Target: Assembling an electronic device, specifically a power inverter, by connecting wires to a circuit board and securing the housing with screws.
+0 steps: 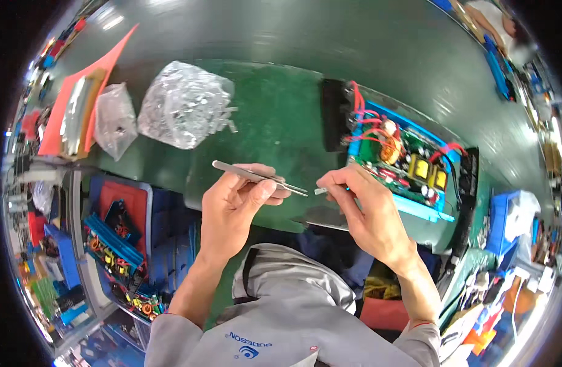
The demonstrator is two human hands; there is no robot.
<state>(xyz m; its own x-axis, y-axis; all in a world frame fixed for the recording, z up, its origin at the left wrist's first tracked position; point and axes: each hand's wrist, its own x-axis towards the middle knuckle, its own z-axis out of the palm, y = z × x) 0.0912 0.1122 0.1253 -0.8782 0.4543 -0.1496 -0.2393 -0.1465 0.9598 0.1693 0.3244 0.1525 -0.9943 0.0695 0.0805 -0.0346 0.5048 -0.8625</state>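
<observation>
Working at a grey-green bench (262, 43), you have a darker green mat (281, 104) before you. Right side: open electronics unit (398, 162), blue sides, red wires, board exposed, black end pieces. Left side: bulky clear bag (184, 107), short pale bits poking out at its right edge; further left, a coral-red folder (106, 67), with a smaller clear bag (116, 125) beside it. Your right hand (375, 217) sits in front of the unit, thumb and index fingertips brought together on a small pale piece, other fingers loosely curled. Your left hand (227, 208) is partly closed, thumb pressing metal tweezers (250, 175) against the fingers; tips point right, slightly parted. That small pale piece (320, 191) pokes out from your right fingertips toward the tweezers, just beside their tips, apparently not touching; its exact kind is too small to tell. Step in hand looks like lining up tweezers and piece between both hands, over the mat's near edge. Next move probably calls for a steady right pinch, tips squared to the piece's free end, and light tweezer pressure.
</observation>
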